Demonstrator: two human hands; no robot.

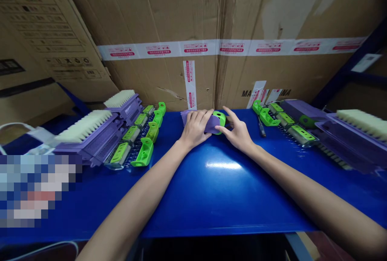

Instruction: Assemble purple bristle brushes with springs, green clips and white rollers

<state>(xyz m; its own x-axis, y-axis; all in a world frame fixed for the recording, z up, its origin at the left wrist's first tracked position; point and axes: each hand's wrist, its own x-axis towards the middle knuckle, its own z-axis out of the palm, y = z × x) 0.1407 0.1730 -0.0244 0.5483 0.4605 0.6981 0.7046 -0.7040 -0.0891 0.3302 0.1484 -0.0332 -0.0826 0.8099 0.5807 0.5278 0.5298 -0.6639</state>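
Place: looks like a small assembly workshop.
Blue bench (pixel 223 200): stretches wide, with a smooth, shiny top.
Large carton (pixel 169 23): walls off the back of the blue bench; shows creases, torn paper and red-printed tape.
"V6" carton (pixel 39 31): stands behind the blue bench's left end; bears printed lines and handling symbols.
Purple housings (pixel 96 140): lie in matching groups at both ends of the blue bench.
Green end pieces (pixel 145 152): sit in rows towards the blue bench's middle, like sorted parts.
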